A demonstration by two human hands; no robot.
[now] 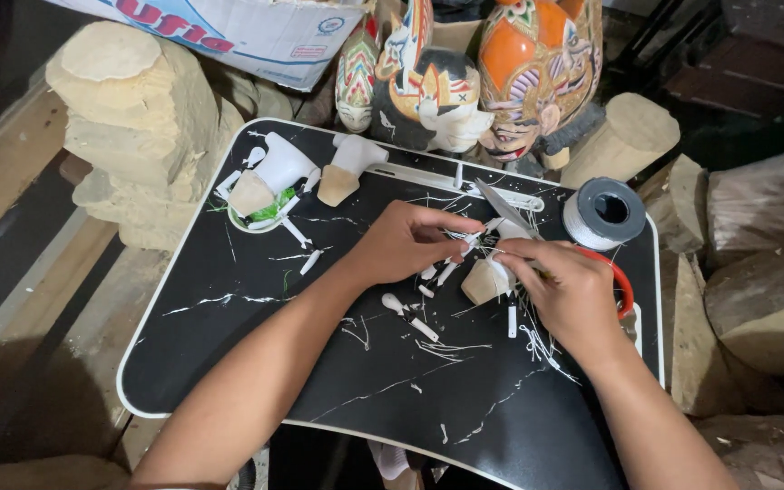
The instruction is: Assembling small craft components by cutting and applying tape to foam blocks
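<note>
Two hands meet over the middle of the black desk (pixel 256 363), and between them sits a small wooden piece (pixel 485 281), pale tan with a white upper part. The right hand (pixel 573 295) is the nearer one to it: the fingers close around the piece and a thin white strand, and they touch its right side. The left hand (pixel 406 240) comes from the other side, its fingertips are pinched together on the same white strands (pixel 465 240), just left of and a little beyond the piece. So the piece lies between the hands, closer to the right one, and the strand runs across from one hand to the other.

Just under the hands some short white sticks (pixel 415 319) lie loose on the desk, with thin white threads scattered about them. Behind the right hand I see red-handled scissors (pixel 623 281), partly hidden, and beyond them a grey spool of white thread (pixel 603 213). Beyond the left hand, well apart, two similar white-and-tan pieces (pixel 301 177) rest near the far edge. Farthest of all stand painted wooden masks (pixel 465 82) and raw wood blocks (pixel 129 118).
</note>
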